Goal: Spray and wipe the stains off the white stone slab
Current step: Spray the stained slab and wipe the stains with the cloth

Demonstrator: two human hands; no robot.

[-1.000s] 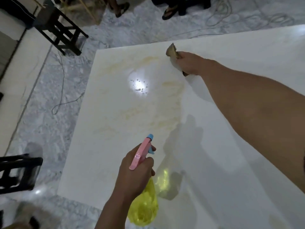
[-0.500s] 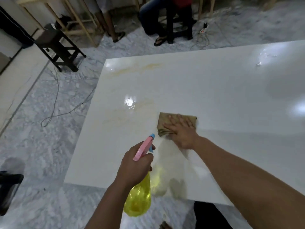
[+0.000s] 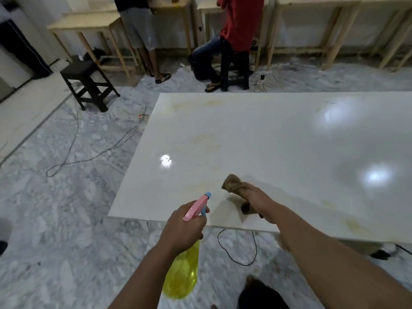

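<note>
No readable text, label, brand, number or sign anywhere; none on the spray bottle (image 3: pixel 182 273), none on the slab (image 3: pixel 267 134).

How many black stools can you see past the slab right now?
2. One stool stands free on the floor beyond the slab's far-left corner. The other stool is further right, at the wooden benches, with a person in a red shirt seated on it. Others may be out of frame.
</note>
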